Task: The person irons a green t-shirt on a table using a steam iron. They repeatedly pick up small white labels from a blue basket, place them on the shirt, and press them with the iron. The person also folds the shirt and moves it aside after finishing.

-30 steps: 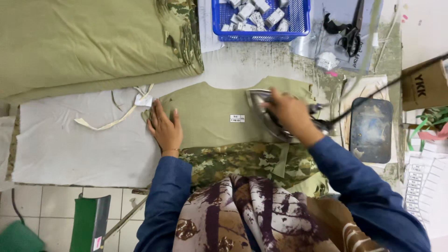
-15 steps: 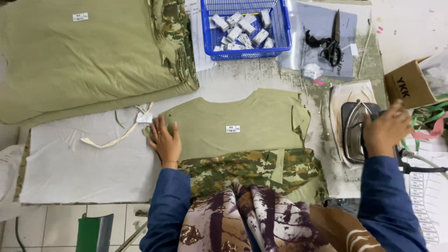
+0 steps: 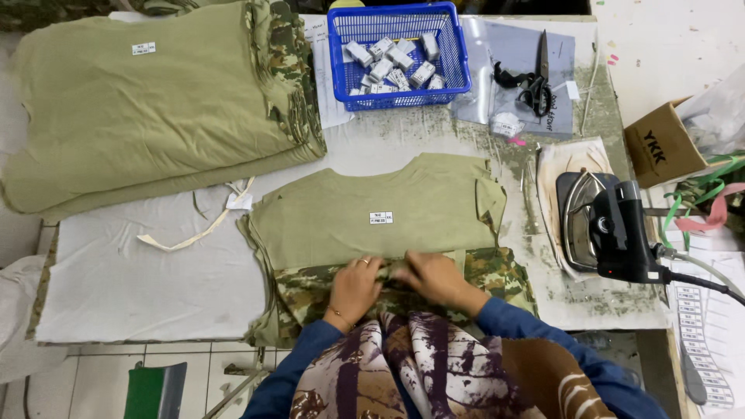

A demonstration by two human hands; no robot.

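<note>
Left hand (image 3: 353, 289): you pinch the shirt (image 3: 372, 213) hem, fingers bent.
Right hand (image 3: 434, 277): same hem, gripping (just beside the left).
Iron (image 3: 601, 225): resting apart, right.

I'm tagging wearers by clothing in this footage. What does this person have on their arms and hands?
Both arms are in long blue sleeves down to the wrists. The left hand is bare, with a ring on one finger and a thin bracelet at the wrist. The right hand is bare; no jewellery shows.
</note>
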